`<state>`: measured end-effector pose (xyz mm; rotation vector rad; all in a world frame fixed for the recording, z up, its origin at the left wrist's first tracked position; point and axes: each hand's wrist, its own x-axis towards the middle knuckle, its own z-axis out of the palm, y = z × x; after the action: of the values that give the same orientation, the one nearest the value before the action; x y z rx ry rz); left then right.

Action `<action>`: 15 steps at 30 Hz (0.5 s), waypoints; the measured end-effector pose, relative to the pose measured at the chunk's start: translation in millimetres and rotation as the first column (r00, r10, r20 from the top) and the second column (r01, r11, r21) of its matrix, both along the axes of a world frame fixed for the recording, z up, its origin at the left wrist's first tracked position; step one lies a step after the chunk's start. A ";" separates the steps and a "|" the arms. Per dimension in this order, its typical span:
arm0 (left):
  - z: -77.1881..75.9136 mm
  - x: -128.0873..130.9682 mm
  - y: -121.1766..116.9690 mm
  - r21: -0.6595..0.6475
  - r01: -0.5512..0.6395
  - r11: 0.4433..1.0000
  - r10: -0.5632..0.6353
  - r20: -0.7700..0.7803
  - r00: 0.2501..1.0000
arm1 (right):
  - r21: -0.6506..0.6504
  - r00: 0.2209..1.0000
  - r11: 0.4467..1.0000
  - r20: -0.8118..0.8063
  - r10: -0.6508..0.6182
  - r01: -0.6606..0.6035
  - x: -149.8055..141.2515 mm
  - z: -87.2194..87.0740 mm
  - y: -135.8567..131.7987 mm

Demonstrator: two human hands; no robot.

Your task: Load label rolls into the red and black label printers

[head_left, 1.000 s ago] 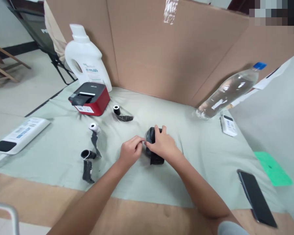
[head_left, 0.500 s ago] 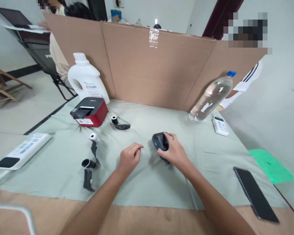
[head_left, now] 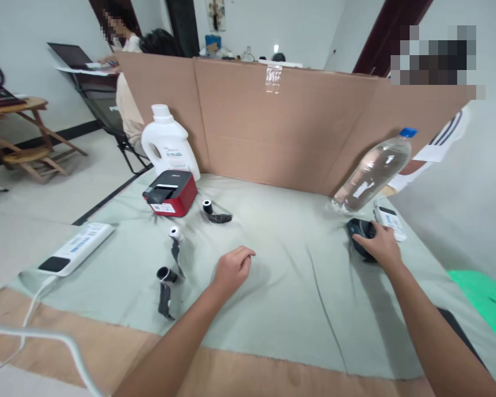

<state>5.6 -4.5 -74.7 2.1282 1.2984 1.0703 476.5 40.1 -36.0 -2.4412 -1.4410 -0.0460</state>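
Cable (head_left: pixel 35 299), thin and white, runs down from a white device with a black end (head_left: pixel 76 248), which lies on the left of a pale green cloth (head_left: pixel 281 309). Next come a white jug (head_left: pixel 173 149) and, in front of it, a red machine with a dark top (head_left: pixel 182 196), a black strip hanging over its front. Nearer, a hollow black roll (head_left: pixel 164 274) trails a strip of its own; behind it lies a white roll (head_left: pixel 174 234) with a black tail, and further back a small black roll (head_left: pixel 207 207). The left hand (head_left: pixel 233 270) is loosely curled, well apart from the black device; I cannot tell whether its fingers are fully closed. Cardboard (head_left: pixel 273 121) stands across the back. Toward the right, the right hand (head_left: pixel 384 245) grasps the black device (head_left: pixel 357 226) between thumb and fingers; whether its underside touches the cloth is unclear. A clear bottle with a blue cap (head_left: pixel 372 173) leans behind it, a small white device (head_left: pixel 392 220) lies just beside, and a green sheet (head_left: pixel 485 300) is at far right.
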 end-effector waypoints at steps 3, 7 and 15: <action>0.6 0.6 0.4 -0.008 0.000 1.000 0.001 0.018 1.000 | -0.034 0.998 0.999 0.065 -0.009 0.011 -2.5 1.0 4.3; 1.9 1.3 1.0 0.005 -0.003 1.000 0.003 0.025 1.000 | 0.116 0.943 0.988 0.328 0.063 -0.106 -35.9 2.1 9.2; 5.5 0.1 -1.1 0.041 0.007 0.999 -0.007 0.021 1.000 | 0.166 0.878 0.878 0.265 0.398 -0.448 -153.9 -38.0 26.8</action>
<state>5.6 -5.6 -69.2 2.1436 1.2690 1.1221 322.6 67.0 -74.0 -1.9394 -1.9284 -0.3760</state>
